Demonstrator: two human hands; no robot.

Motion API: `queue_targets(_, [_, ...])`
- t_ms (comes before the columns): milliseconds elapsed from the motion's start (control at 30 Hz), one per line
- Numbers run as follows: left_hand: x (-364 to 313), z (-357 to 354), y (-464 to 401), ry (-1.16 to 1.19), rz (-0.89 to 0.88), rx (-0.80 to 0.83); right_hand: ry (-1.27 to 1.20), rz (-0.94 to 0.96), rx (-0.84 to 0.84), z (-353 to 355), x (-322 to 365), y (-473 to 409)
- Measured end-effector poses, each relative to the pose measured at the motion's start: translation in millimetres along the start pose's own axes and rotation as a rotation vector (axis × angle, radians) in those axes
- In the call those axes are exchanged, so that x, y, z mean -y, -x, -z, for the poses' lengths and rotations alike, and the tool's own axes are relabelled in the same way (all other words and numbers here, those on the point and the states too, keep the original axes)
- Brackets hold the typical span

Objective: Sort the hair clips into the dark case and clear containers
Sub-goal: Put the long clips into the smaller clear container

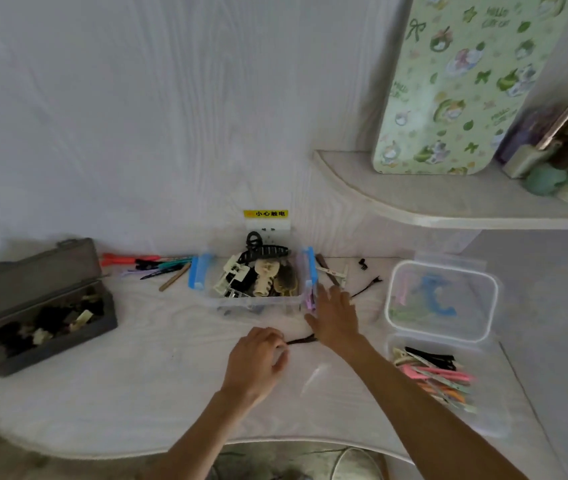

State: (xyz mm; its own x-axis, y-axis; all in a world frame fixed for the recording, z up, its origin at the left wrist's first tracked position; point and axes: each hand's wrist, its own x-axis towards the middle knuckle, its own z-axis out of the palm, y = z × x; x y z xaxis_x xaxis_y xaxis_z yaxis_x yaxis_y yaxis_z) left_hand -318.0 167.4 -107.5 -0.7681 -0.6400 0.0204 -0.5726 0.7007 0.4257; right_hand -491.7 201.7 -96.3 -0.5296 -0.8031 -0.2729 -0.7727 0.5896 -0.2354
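Near the lower centre of the frame, a thin dark hair clip (301, 340) is pinched at one end by the curled left hand (258, 358), while the right hand (334, 315) is spread flat, holding nothing, beside the middle clear container (254, 299). The clip should probably be lifted level and laid among the slim clips in the clear container (448, 403) at lower right; the dark case (43, 306) lies open at left.

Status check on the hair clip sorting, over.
Left hand pinches a thin dark clip. Right hand open, reaching toward loose clips beside the middle clear container. Dark case open. Nothing blocking.
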Motion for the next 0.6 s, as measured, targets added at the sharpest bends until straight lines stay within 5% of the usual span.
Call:
queue_targets(167, [1,11,6,0.114,0.163,0.029,-0.117,0.113,-0.08,-3,-14,4])
queue_targets(367, [-24,-10,0,-0.044,0.016,0.238,-0.114,0.063,-0.007,8,-28,6])
queue_targets(600, [-26,-7,-10,-0.048,-0.014,0.115,-0.479,-0.132,0.082,21,-37,9])
